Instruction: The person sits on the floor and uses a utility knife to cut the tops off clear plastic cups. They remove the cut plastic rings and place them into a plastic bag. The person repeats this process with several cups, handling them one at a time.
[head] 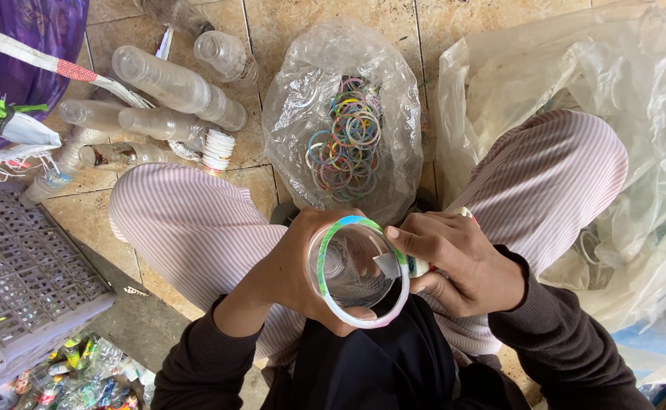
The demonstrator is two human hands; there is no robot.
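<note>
Over the lap, the left hand (295, 266) gripped a clear plastic cup (357, 267) while the right hand (462, 266) pinched at its coloured rim band (348, 222), and a slipping thumb could probably have crushed the thin wall.

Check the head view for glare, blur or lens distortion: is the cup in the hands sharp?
Head view: even daylight, soft shadows; clear cup sharp between left hand and right hand; white glare on the plastic sheeting; wide-angle bending toward edges; no motion blur.
</note>
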